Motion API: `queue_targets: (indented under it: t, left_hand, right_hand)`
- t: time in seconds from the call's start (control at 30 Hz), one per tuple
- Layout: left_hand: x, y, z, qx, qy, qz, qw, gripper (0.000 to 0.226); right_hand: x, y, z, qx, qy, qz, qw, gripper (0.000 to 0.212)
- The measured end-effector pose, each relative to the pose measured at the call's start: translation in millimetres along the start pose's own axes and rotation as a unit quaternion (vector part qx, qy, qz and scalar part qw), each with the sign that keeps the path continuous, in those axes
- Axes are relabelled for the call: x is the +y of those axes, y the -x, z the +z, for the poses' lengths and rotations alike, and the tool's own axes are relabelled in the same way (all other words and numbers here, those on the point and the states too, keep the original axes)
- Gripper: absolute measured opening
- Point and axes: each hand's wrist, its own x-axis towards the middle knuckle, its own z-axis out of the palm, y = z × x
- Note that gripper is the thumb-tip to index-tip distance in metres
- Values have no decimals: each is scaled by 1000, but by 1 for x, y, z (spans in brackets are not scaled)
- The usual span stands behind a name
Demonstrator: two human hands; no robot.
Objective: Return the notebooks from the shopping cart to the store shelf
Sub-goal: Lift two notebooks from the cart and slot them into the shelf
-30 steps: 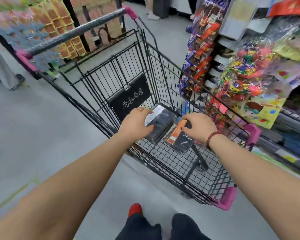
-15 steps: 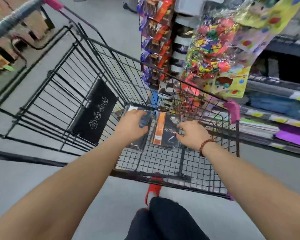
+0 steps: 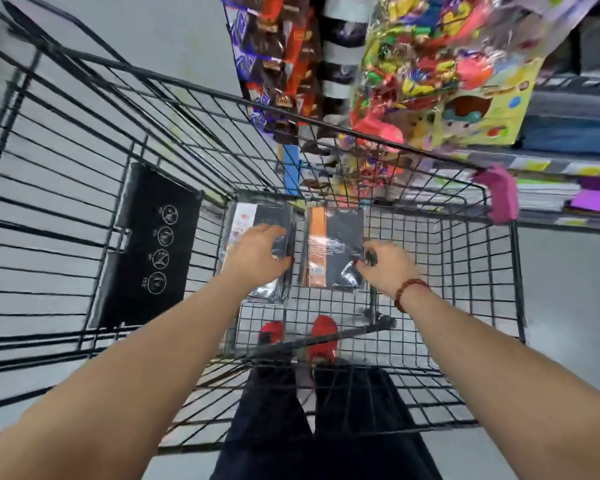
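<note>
- Both notebooks lie flat, side by side, on the mesh floor of the black wire shopping cart (image 3: 430, 271), around the middle of the frame. By these pictures none has been returned yet.
- The left hand (image 3: 257, 256) rests on the dark, plastic-wrapped white-striped notebook (image 3: 246, 216). Its fingers are bent over the notebook's right edge, which looks like a grip ready for lifting.
- The right hand (image 3: 387, 268), with a bead bracelet at the wrist, pinches the lower right edge of the dark, plastic-wrapped orange-striped notebook (image 3: 333, 244) between thumb and fingers.
- Neither notebook appears raised off the mesh, so I judge this to be the pick-up step, with a grasp made on each and the lift to come.
- The grey store shelf (image 3: 541, 165) holding stacked paper goods sits at the right edge of the frame, just beyond the cart's pink corner bumper (image 3: 499, 192).
- Left to do: lift both notebooks clear of the cart's wire walls, carry them right to the shelf, and set them among the stacks. Whether other notebooks lie elsewhere in the cart, I cannot tell.
</note>
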Motion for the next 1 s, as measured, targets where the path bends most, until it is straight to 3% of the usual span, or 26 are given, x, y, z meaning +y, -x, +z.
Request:
queue_targets:
  t: [0.23,0.37,0.5,0.73,0.83,1.0]
  left_hand:
    - [-27,-43,33,-55,2,19,998,51]
    - [-44,-53,55,-88,15,20,996,55]
    - [-60,-62,66,-88,52,35,994,53]
    - [-74,-73,75,-66,119,35,990,48]
    - [-76,-70,75,-71,161,40,984,47]
    - [-67,-64,71,-73,284,-41,955,44]
  right_hand:
    - [2,-32,46,70,-183,124,973,40]
    - [6,-57,84,66,-265,186,944,66]
    - [7,-73,104,116,-296,225,921,71]
    - [15,-72,109,124,-242,225,936,31]
    - [14,-58,104,187,-338,224,895,20]
    - [-4,-39,100,177,-491,214,826,16]
